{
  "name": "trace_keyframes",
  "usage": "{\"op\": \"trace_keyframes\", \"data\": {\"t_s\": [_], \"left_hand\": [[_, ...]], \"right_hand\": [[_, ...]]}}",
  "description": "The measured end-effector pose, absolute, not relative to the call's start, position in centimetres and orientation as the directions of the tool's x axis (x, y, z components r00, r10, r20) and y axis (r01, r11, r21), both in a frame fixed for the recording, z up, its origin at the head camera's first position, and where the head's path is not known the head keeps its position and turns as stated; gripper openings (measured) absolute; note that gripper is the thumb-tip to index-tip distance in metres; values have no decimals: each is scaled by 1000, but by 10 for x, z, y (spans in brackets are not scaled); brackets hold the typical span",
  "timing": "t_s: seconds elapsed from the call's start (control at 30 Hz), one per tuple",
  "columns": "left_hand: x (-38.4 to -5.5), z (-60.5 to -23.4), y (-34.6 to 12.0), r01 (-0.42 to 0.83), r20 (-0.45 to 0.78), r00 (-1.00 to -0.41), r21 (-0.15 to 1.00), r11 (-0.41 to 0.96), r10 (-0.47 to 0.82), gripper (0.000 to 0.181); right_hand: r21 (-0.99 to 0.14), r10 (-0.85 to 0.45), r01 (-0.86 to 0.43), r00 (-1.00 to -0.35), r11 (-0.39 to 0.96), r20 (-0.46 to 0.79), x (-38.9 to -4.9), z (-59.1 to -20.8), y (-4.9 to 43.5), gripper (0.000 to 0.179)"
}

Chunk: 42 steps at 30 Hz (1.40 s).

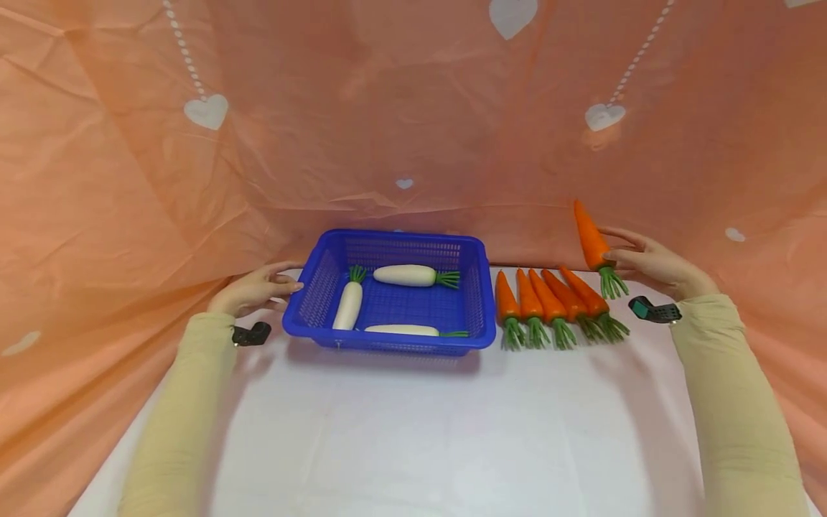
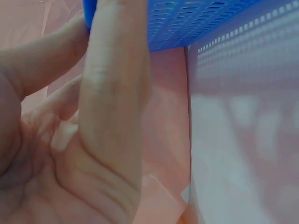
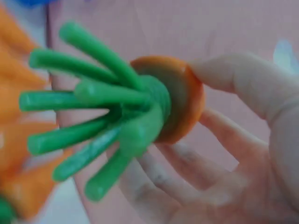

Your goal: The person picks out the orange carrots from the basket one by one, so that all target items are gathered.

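Observation:
My right hand (image 1: pixel 659 266) holds an orange carrot (image 1: pixel 589 233) upright in the air, pinched between thumb and fingers, with its green stems pointing down. The right wrist view shows those green stems (image 3: pixel 140 98) close up. On the left, my left hand (image 1: pixel 255 287) is at the side of a blue plastic basket (image 1: pixel 481 345), with thumb and fingers at its rim (image 2: pixel 89 14). In the basket lie a white radish (image 1: pixel 405 275) at the back, another radish (image 1: pixel 349 305) at the left and a third radish (image 1: pixel 403 329) along the front, partly hidden by the wall.
Several carrots (image 1: pixel 530 298) lie side by side right of the basket, stems toward the front. Behind the white table (image 1: pixel 439 431) hangs an orange cloth (image 1: pixel 388 108) with white hearts. A small dark device (image 1: pixel 655 310) is at each wrist.

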<state>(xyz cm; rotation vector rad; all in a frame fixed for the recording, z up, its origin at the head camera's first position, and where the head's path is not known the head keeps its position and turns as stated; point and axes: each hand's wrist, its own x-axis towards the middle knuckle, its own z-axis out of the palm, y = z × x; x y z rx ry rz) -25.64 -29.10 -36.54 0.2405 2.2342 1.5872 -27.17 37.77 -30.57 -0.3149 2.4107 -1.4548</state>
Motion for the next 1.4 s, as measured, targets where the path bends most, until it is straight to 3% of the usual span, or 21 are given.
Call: {"op": "trace_keyframes", "data": {"t_s": [0.4,0.77,1.1,1.4], "left_hand": [[-257,-364,-289,-87,-219,-912,929,359,346,63],[-256,-364,-289,-88,-220,-916,926,368,336,63],[-255,-364,-289,-80,-216,-918,923,377,334,63],[-255,-364,-291,-88,-220,-912,929,359,346,64]], "right_hand": [[-807,-239,19,-951,590,-198,-265,-355,434,69],[-831,-206,80,-952,551,-228,-269,-384,441,56],[-840,-225,71,-948,537,-224,-267,-399,438,62],[-781,-188,41,-962,624,-201,-270,-402,432,61]]}}
